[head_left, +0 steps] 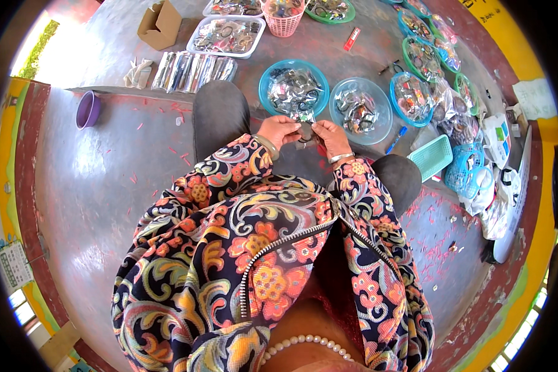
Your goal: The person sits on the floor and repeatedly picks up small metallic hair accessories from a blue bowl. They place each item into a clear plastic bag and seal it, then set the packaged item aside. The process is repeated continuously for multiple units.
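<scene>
Both hands meet in front of my knees over a small dark ring-shaped band [305, 132], which looks like a hair tie. My left hand [279, 131] pinches its left side between thumb and fingers. On the other side, my right hand [333, 137] grips it the same way. A small pale, shiny piece [302, 116] shows just beyond the fingertips; I cannot tell whether it is attached. Right behind the hands is a blue bowl [262, 87] of dark items, some in clear wrapping. Beside it stands a translucent bowl [378, 127] holding dark bands.
Rightward are several bowls of small goods, including a blue one [395, 99], a blue marker [396, 141], a green basket [431, 157] and plastic bags [495, 214]. Flat packets [192, 71], a white tray [195, 38], a cardboard box [159, 26] and a purple basin [88, 110] lie leftward.
</scene>
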The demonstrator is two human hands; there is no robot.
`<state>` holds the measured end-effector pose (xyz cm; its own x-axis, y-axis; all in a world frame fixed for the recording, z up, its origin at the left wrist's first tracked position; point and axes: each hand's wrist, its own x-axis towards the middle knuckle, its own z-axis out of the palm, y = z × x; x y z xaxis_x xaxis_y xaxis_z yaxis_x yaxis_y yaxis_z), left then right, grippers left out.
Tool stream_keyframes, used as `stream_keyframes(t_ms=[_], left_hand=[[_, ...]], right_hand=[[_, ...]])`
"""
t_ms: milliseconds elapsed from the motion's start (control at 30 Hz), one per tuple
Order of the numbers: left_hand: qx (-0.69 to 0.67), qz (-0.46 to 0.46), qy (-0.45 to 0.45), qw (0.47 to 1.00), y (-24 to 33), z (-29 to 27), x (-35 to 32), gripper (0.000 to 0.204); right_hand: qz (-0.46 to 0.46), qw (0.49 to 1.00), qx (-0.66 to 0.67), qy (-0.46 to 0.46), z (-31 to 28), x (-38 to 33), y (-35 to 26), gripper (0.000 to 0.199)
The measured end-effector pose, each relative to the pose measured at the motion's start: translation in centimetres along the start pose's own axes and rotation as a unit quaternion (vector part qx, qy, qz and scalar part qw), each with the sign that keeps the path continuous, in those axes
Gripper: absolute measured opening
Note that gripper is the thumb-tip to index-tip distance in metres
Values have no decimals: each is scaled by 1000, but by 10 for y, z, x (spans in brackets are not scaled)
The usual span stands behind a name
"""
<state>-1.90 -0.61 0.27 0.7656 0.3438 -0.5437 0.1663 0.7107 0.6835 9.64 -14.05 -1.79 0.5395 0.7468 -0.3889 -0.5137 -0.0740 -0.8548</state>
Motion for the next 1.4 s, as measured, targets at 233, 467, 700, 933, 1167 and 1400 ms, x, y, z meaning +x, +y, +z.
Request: stream_keyframes(t_ms=[233,467,700,933,1167,1400], left_hand=[[-17,11,14,1000,5,3,4,12],[-64,53,104,991,8,-8,40,16],[-156,89,96,979,29,-9,86,14],[-78,2,196,977,3,-22,103,14],[0,15,159,987,2,-24,101,11],[-41,34,96,994,37,2,69,16]], right_hand=[[5,996,-20,81,0,0,-5,16],[38,992,-8,116,-15,6,5,17],[72,993,0,98,-13,7,10,18],[82,993,9,87,-18,13,12,18],[87,989,-8,115,-31,18,13,18],[38,956,-7,289,-83,34,12,14]])
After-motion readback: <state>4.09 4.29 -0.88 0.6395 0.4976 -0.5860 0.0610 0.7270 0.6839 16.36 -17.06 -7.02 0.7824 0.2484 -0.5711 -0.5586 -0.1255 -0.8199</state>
